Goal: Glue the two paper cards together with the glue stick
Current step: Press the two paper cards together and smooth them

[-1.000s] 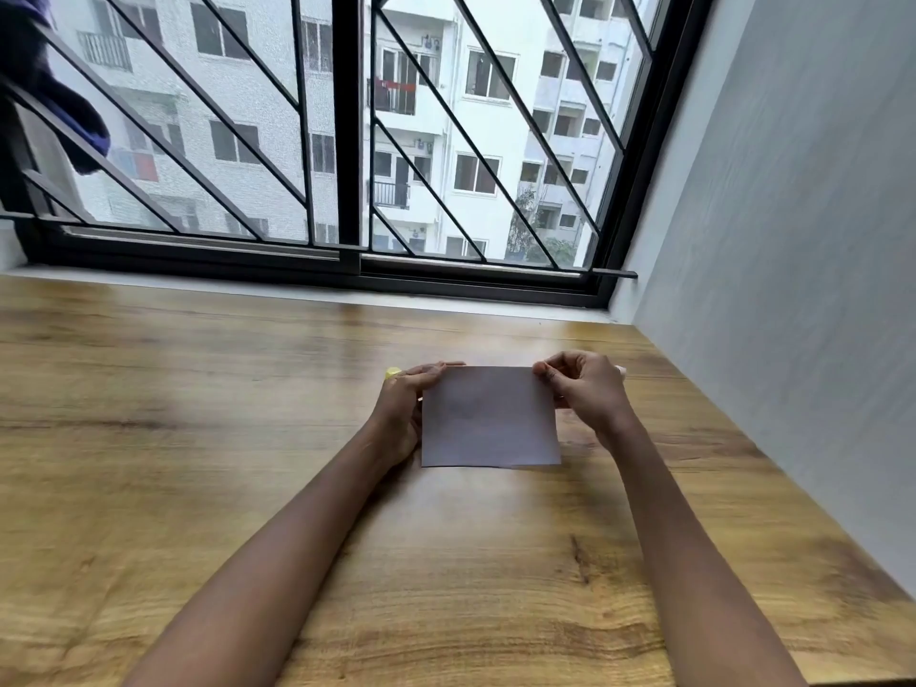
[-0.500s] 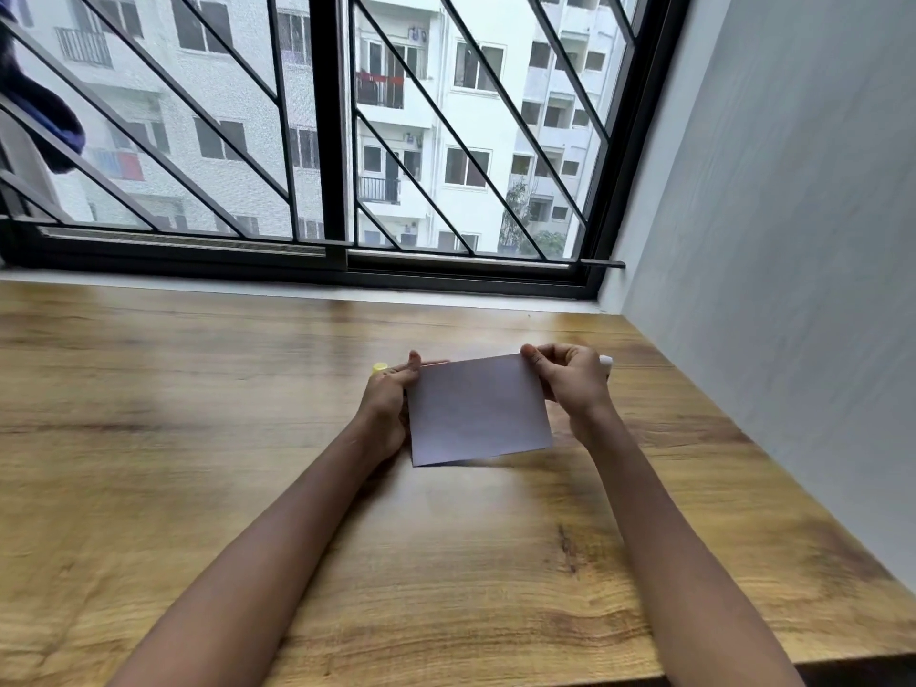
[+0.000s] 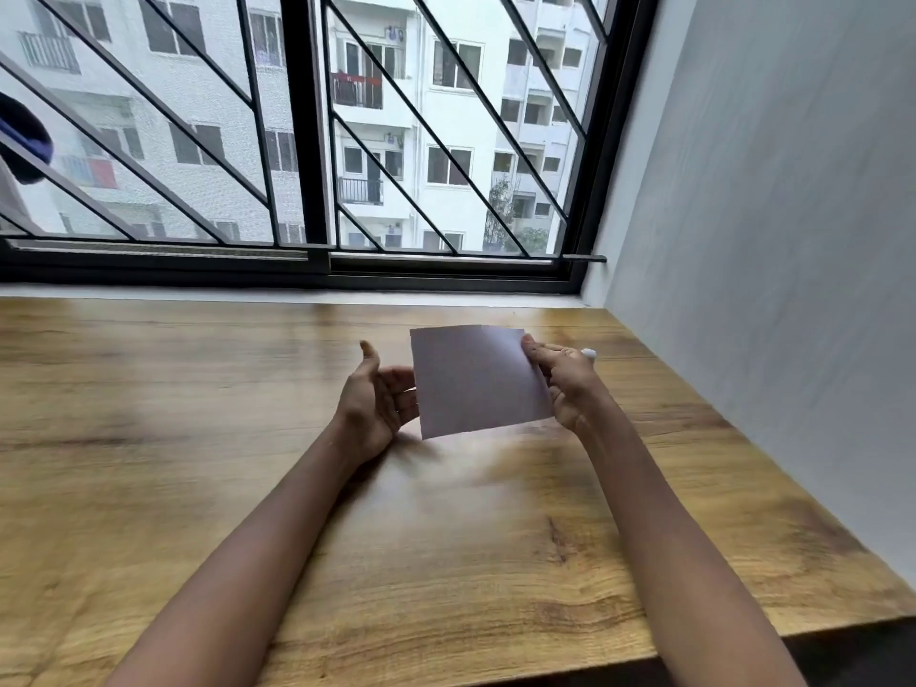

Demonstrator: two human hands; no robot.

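Observation:
A pale lilac paper card (image 3: 478, 381) is held up above the wooden table (image 3: 248, 389), tilted slightly. My right hand (image 3: 565, 384) pinches its right edge. Whether this is one card or two stuck together cannot be told. My left hand (image 3: 379, 396) is just left of the card, palm turned toward it, thumb up and fingers spread, gripping nothing; its fingertips reach the card's left edge. A small white tip (image 3: 588, 353), possibly the glue stick, pokes out behind my right hand; the rest of it is hidden.
A window with black diagonal bars (image 3: 307, 141) runs along the table's far edge. A grey wall (image 3: 768, 240) bounds the table on the right. The table's front edge shows at the lower right.
The card has been lifted off the table and moved up and right. My left hand has let go of its left edge and opened; my right hand keeps its hold.

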